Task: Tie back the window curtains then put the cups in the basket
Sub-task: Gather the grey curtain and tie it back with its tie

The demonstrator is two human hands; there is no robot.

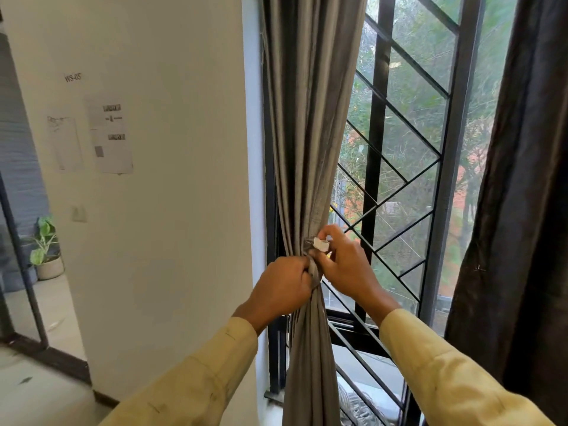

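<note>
Your left hand grips the gathered grey curtain by the wall, while your right hand pinches the tie-back's white end against it; a dark curtain hangs right.

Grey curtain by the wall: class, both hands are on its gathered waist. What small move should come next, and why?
Probably press the white tab down to fasten the tie-back band. The left hand holds the grey curtain bunched with the band wrapped round it, while the right hand pinches the tab against the folds, so closing looks like what is left.
</note>
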